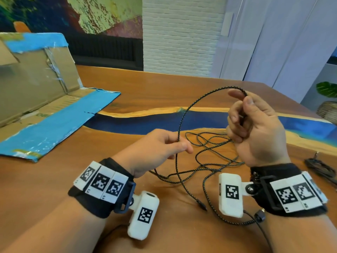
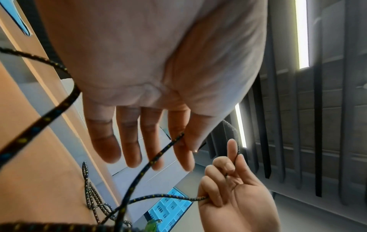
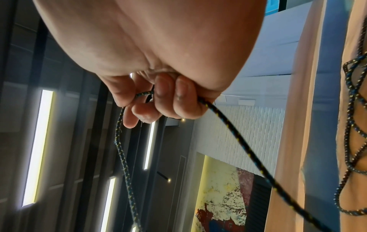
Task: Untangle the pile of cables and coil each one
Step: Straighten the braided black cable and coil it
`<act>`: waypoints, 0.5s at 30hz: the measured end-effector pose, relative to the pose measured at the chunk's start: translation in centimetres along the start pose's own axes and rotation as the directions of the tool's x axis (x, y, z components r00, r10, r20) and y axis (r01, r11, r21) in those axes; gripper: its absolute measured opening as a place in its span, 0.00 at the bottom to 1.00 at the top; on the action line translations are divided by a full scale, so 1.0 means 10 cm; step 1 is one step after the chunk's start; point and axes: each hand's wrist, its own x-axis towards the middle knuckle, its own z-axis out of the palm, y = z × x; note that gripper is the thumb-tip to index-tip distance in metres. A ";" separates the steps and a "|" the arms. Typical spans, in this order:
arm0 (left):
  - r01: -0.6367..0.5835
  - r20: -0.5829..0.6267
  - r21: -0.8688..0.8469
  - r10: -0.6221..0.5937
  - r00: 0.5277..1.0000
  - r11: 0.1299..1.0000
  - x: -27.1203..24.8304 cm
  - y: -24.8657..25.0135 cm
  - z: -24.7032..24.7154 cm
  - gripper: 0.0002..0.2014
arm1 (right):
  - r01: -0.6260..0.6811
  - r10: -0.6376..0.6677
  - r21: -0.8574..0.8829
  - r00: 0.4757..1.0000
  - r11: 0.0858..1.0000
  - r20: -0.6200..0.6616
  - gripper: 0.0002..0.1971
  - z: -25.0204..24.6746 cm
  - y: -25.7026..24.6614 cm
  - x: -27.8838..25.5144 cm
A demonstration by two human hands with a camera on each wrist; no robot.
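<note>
The braided cable (image 1: 200, 159) lies mostly in loose, crossed loops on the tabletop (image 1: 164, 84) between the wrists, so coiling has barely begun. At 9 o'clock the left hand (image 1: 156, 148) pinches the cable; at 3 o'clock the right hand (image 1: 255, 128) is clenched on it, forming one raised arc. Another dark cable bundle (image 1: 321, 167) at far 3 o'clock appears gathered; whether it is finished cannot be told.

Flattened brown cardboard box with blue tape (image 1: 42, 99) lying far left on wooden table with blue resin river strip (image 1: 145, 123). White brick wall (image 1: 178, 33) and colourful painted mural (image 1: 73, 13) behind. Green potted plant in woven basket (image 1: 328, 99) far right.
</note>
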 end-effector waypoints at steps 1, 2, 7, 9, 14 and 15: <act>-0.016 -0.004 -0.045 0.016 1.000 0.999 0.00 0.01 -0.01 0.12 | -0.003 0.003 -0.023 1.000 1.000 -0.021 0.16 -0.02 0.00 0.00; -0.024 -0.024 -0.152 0.021 0.999 0.988 -0.01 0.02 -0.04 0.14 | -0.008 0.005 -0.051 0.998 0.999 -0.061 0.16 -0.05 -0.01 0.01; -0.049 -0.143 -0.629 -0.053 0.988 0.776 -0.03 0.11 -0.41 0.19 | -0.097 0.001 -0.230 0.923 0.968 -0.384 0.14 -0.28 -0.06 0.07; -0.067 -0.131 -0.721 -0.041 0.991 0.690 -0.05 0.10 -0.56 0.19 | -0.167 0.024 -0.307 0.906 0.937 -0.422 0.15 -0.38 -0.05 0.09; -0.221 -0.227 -0.840 0.049 0.973 0.496 -0.04 0.06 -0.63 0.16 | -0.254 0.092 -0.632 0.956 0.732 -0.278 0.12 -0.35 0.06 0.09; -0.260 -0.267 -0.851 0.051 0.962 0.456 -0.04 0.07 -0.62 0.16 | -0.255 0.131 -0.688 0.965 0.680 -0.228 0.12 -0.30 0.06 0.07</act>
